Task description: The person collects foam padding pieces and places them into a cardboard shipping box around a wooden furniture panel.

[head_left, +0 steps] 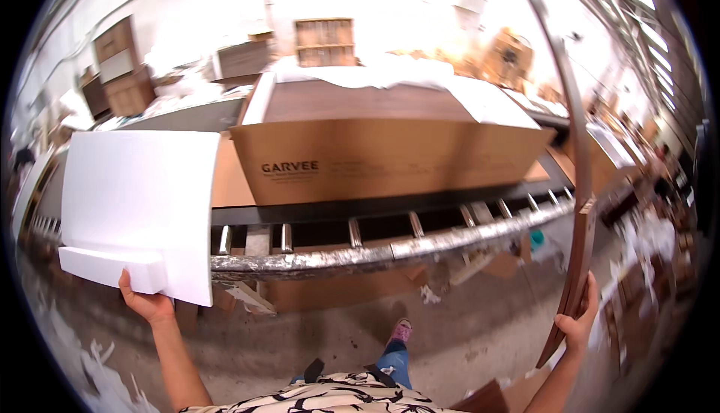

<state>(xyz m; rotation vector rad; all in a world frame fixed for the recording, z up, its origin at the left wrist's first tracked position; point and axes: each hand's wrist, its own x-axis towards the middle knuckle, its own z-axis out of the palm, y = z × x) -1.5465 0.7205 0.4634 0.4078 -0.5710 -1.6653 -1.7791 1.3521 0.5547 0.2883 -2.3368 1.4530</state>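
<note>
My L hand pinches a white foam sheet plus foam block, thumb over the block, other fingers mostly hidden; both pcs are left of the carton. Foam's prob. v. light, stiff-ish but easy to dent or snap; best held at the thick block, w/ support under the sheet's lower edge. My R hand is wrapped round long brown strips near their lower end, right of the carton. They look wood-grain, smooth, thin, prob. heavier & top-heavy; a mid-length grip would balance better. Bend may be just lens; can't tell.

Carton: tan cardboard, boxy, w/ a flat dark-brown panel inside & white foam edging. Under/in front of it: shiny metal rollers, scuffed paint-flaked rail.
</note>
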